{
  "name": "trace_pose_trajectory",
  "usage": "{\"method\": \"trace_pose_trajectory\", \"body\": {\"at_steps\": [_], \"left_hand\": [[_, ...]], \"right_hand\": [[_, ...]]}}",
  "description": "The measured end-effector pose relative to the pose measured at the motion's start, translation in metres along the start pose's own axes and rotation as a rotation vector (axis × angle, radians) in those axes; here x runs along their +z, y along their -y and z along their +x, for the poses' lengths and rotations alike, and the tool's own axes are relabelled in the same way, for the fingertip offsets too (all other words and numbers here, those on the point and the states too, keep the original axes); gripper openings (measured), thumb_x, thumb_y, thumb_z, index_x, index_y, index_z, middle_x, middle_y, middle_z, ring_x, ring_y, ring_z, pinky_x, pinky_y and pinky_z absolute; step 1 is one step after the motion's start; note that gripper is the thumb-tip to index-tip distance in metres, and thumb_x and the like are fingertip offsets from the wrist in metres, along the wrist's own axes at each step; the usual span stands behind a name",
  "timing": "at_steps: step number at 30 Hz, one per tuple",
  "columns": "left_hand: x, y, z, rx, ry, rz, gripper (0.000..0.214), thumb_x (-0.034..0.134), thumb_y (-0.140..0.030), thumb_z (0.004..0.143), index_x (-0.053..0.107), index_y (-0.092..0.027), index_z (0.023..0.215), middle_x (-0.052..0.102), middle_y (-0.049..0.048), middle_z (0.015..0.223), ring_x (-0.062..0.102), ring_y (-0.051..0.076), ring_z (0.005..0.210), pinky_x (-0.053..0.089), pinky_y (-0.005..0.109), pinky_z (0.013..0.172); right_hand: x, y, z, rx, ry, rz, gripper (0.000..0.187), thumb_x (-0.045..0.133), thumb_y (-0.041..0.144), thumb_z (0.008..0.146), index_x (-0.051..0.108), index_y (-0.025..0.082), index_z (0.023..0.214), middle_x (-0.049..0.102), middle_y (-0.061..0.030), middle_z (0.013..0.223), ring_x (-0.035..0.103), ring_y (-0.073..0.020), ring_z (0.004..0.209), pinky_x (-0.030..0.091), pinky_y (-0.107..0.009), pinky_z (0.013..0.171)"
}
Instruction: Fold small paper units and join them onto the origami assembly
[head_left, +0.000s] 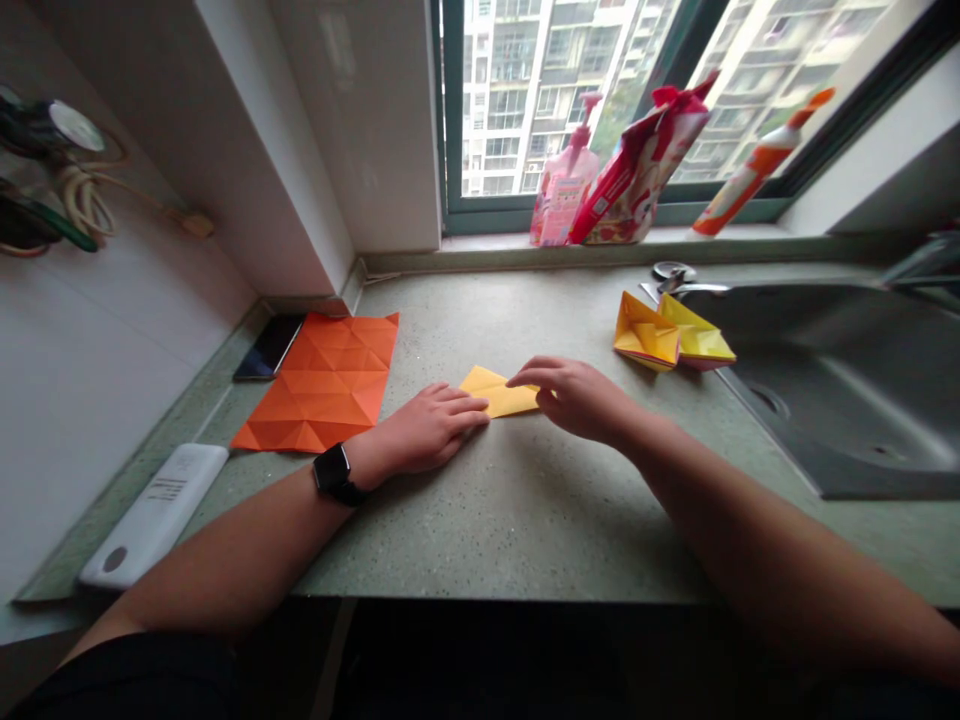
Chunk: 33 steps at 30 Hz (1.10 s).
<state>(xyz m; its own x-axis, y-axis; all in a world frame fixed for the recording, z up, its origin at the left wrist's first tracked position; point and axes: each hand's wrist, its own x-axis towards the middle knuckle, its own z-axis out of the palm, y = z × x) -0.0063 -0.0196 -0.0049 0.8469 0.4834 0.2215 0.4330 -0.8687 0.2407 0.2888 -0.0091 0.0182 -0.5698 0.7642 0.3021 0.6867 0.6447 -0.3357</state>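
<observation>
One small sheet of yellow paper (495, 392) lies flat on a speckled green stone counter (525, 520), and it serves as the reference for everything else here. The person's right hand (574, 400) sits just to its right, with the fingers (529, 373) resting on top of the sheet. The left hand (427, 430) lies flat just to its left, its fingertips (480, 417) at or against the sheet's near edge, and a black smartwatch (334, 473) circles that wrist. The two hands are apart, with the sheet between them, and neither is clamped on it; both lie open and press from above. Left of the sheet, well beyond the left hand, lies one orange sheet of creased paper (322, 385), with one black phone (268, 347) touching its far corner. One white rectangular device (154, 515) lies nearer the counter's front, further left. To the right of the sheet sit two folded yellow paper pieces (667, 333), touching each other, with one pair of scissors (670, 278) just behind them and one steel sink (840, 390) beside them. Far behind the sheet, on the window sill (570, 245), stand one pink pump bottle (566, 180), one red-and-white bag (637, 165) and one orange-and-white bottle (757, 165).
</observation>
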Motion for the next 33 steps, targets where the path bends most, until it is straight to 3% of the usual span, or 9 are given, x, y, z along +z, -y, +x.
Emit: {"method": "trace_pose_trajectory", "body": {"at_steps": [6, 11, 17, 22, 27, 30, 33], "left_hand": [[0.000, -0.001, 0.000, 0.031, -0.017, 0.048, 0.030, 0.056, -0.032, 0.112, 0.076, -0.024, 0.133, 0.070, 0.0113, 0.145, 0.064, 0.029, 0.133, 0.046, 0.052, 0.118], [-0.007, 0.001, -0.006, -0.027, -0.044, 0.113, 0.028, 0.064, -0.041, 0.109, 0.081, -0.029, 0.126, 0.070, 0.0121, 0.142, 0.062, 0.032, 0.130, 0.047, 0.053, 0.114], [-0.036, 0.001, -0.017, -0.087, 0.079, 0.192, 0.020, 0.071, -0.044, 0.105, 0.087, -0.032, 0.106, 0.075, 0.0063, 0.133, 0.064, 0.028, 0.119, 0.041, 0.055, 0.117], [-0.053, -0.004, -0.027, -0.175, 0.177, 0.242, 0.013, 0.077, -0.041, 0.100, 0.088, -0.035, 0.100, 0.075, 0.0055, 0.135, 0.064, 0.030, 0.123, 0.034, 0.062, 0.121], [-0.059, -0.003, -0.024, -0.147, 0.085, 0.291, 0.029, 0.072, -0.042, 0.102, 0.085, -0.023, 0.083, 0.078, 0.0095, 0.128, 0.066, 0.032, 0.119, 0.045, 0.057, 0.113], [-0.053, 0.005, -0.018, -0.101, -0.048, 0.216, 0.032, 0.061, -0.042, 0.109, 0.082, -0.019, 0.101, 0.078, 0.0116, 0.124, 0.068, 0.029, 0.119, 0.051, 0.050, 0.112], [-0.038, 0.014, -0.015, -0.031, -0.043, 0.110, 0.041, 0.061, -0.048, 0.109, 0.072, -0.018, 0.135, 0.071, 0.0134, 0.146, 0.062, 0.031, 0.140, 0.042, 0.055, 0.125]], "right_hand": [[0.029, 0.014, -0.001, -0.057, 0.171, -0.033, 0.053, 0.061, -0.001, 0.085, 0.087, 0.033, 0.115, 0.080, -0.0057, 0.113, 0.074, -0.0229, 0.104, 0.060, -0.039, 0.096], [0.026, 0.016, 0.000, -0.017, 0.207, -0.057, 0.052, 0.063, 0.000, 0.085, 0.087, 0.034, 0.117, 0.078, -0.0064, 0.118, 0.072, -0.0241, 0.109, 0.059, -0.041, 0.100], [0.025, 0.017, -0.001, -0.017, 0.229, -0.074, 0.052, 0.064, 0.002, 0.087, 0.086, 0.035, 0.121, 0.078, -0.0059, 0.121, 0.072, -0.0247, 0.110, 0.059, -0.042, 0.102], [0.026, 0.016, -0.001, -0.028, 0.228, -0.066, 0.054, 0.063, 0.001, 0.086, 0.085, 0.034, 0.122, 0.077, -0.0065, 0.122, 0.072, -0.0260, 0.111, 0.060, -0.043, 0.100], [0.025, 0.016, -0.001, -0.039, 0.209, -0.048, 0.054, 0.064, -0.001, 0.084, 0.085, 0.034, 0.120, 0.078, -0.0062, 0.120, 0.072, -0.0259, 0.110, 0.060, -0.042, 0.099], [0.025, 0.015, -0.001, -0.066, 0.202, -0.040, 0.051, 0.064, 0.000, 0.085, 0.084, 0.032, 0.119, 0.077, -0.0069, 0.120, 0.072, -0.0261, 0.110, 0.060, -0.044, 0.100], [0.028, 0.009, -0.001, -0.114, 0.176, -0.035, 0.048, 0.063, 0.000, 0.083, 0.083, 0.027, 0.117, 0.077, -0.0084, 0.121, 0.072, -0.0272, 0.113, 0.060, -0.048, 0.103]]}}
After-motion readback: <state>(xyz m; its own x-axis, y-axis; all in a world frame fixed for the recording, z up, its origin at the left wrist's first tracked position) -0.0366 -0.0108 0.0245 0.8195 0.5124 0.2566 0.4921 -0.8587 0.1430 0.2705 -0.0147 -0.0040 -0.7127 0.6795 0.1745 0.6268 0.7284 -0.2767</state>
